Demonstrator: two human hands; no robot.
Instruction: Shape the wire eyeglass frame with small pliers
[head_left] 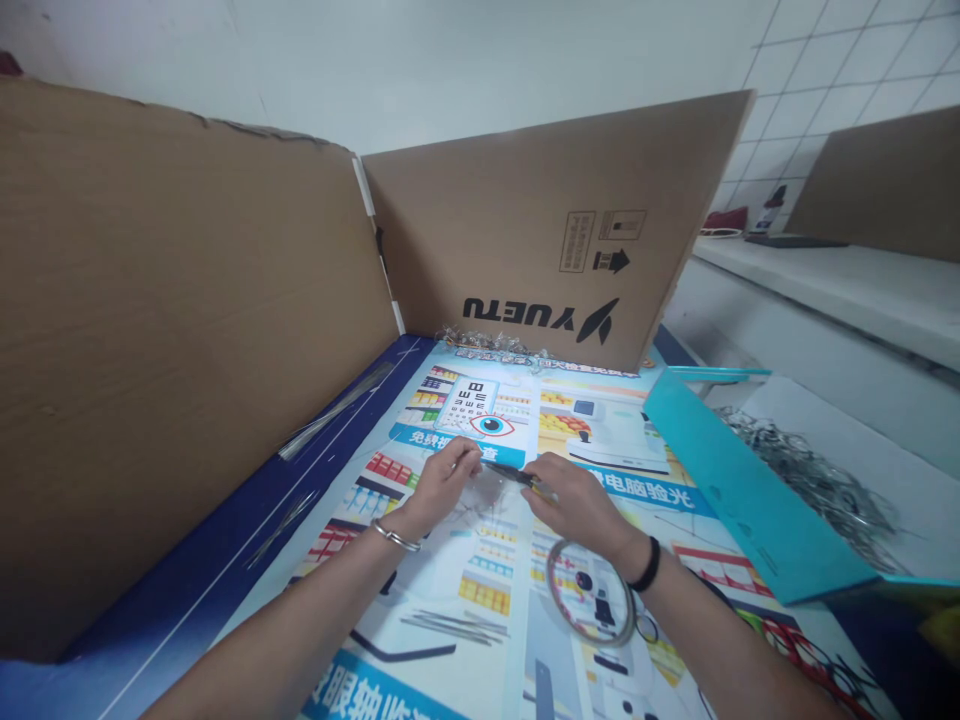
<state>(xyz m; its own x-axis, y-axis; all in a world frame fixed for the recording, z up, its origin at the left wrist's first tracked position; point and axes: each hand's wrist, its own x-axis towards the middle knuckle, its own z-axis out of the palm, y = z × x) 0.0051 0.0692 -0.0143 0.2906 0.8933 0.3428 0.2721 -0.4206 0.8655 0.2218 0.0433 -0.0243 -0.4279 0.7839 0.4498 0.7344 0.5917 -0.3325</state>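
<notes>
Grips pliers [511,472] in right hand [574,497] at center; pinches left hand [441,480] narrow at nine o'clock, cannot tell on what. Meets cardboard barrier [495,220] at twelve, coil [552,578] at five, box [750,490] at three.

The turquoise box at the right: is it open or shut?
Open. The turquoise box has its inside exposed, with a tangle of thin grey strands visible in it.

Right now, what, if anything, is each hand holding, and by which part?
The right hand holds what look like pliers by the yellow handles. The left hand has its grip pinched shut, but anything in it is too small to tell.
</notes>
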